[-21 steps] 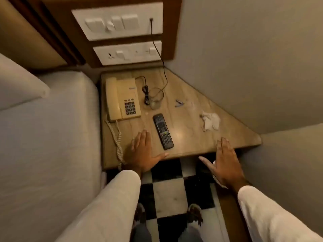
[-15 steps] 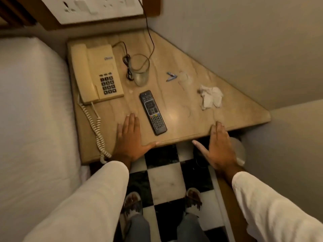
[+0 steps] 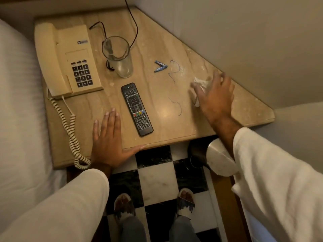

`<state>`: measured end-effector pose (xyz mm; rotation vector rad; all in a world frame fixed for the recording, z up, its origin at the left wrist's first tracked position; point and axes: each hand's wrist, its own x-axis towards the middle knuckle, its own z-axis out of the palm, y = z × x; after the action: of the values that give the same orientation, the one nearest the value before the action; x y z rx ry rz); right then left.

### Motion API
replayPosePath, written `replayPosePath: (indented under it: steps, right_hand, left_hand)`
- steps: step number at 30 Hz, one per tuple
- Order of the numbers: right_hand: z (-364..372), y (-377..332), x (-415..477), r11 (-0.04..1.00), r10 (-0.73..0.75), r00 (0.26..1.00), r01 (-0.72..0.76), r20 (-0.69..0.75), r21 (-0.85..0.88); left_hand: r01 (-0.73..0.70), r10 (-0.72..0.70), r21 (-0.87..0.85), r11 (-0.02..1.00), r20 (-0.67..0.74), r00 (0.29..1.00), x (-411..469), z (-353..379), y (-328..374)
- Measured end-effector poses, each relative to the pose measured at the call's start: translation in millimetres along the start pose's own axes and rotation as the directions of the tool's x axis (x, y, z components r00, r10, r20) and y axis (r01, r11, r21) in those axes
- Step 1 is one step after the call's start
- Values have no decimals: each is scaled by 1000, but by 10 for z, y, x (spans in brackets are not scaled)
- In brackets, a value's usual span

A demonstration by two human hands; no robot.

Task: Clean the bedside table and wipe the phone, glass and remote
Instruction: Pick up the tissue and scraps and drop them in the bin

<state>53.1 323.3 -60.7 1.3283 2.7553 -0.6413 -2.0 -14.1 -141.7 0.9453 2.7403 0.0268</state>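
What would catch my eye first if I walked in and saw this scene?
Probably the right hand reaching over a crumpled white tissue near the right side of the bedside table, while the left hand lies flat at the front edge. Next, the black remote in the middle, with an empty glass behind it and a beige phone at the left.

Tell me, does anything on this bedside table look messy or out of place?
Yes. A crumpled tissue lies under the right hand, a small blue wrapper sits beside the glass, and pale specks dot the table.

Blue wrapper [image 3: 160, 66] — metal bin [image 3: 220, 158] — bed [image 3: 19, 119]
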Motion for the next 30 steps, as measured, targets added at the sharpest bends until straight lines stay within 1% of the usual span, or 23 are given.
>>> replayPosePath:
  steps: [2, 4, 6, 9, 11, 13, 15, 18, 22, 28, 30]
  right_hand:
    - [30, -45, 226, 998, -20, 999, 22, 45, -57]
    - [60, -47, 287, 999, -25, 997, 28, 71, -37]
    - [42, 0, 197, 997, 6, 1000, -7, 18, 75]
    - [-131, 100, -164, 955, 75, 993, -44, -97, 292]
    - [-257, 268, -498, 910, 171, 979, -113, -113, 399]
    - [-360, 508, -875, 856, 289, 954, -218, -83, 469]
    - [-420, 780, -1208, 815, 392, 918, -320, -54, 483]
    - [-399, 1104, -1564, 758, 484, 874, -394, -43, 520]
    - [-276, 1294, -1787, 698, 536, 844, -418, -36, 582]
    - [-104, 1396, -1863, 696, 543, 838, -415, -52, 586]
    - [-89, 1420, -1893, 679, 561, 826, -421, -54, 601]
  left_hand:
    - [-5, 5, 7, 1000, -4, 1000, 4, 19, -5]
    - [-2, 2, 17, 1000, -4, 1000, 4, 22, -12]
    - [-8, 8, 15, 1000, 13, 1000, 4, 23, -17]
    - [-6, 6, 4, 1000, 21, 1000, -3, -2, -10]
    - [-2, 2, 6, 1000, 28, 1000, -5, -33, 7]
    - [0, 0, 5, 1000, 39, 999, -13, -83, 20]
    - [-1, 1, 1, 1000, 46, 999, -16, -114, 32]
    - [-3, 3, 0, 1000, 27, 1000, -19, -104, 28]
    - [-12, 12, 8, 1000, 1, 1000, -25, -70, 29]
    - [-21, 21, 26, 999, -29, 999, -27, -22, 6]
    - [-17, 18, 26, 1000, -44, 999, -26, -3, 4]
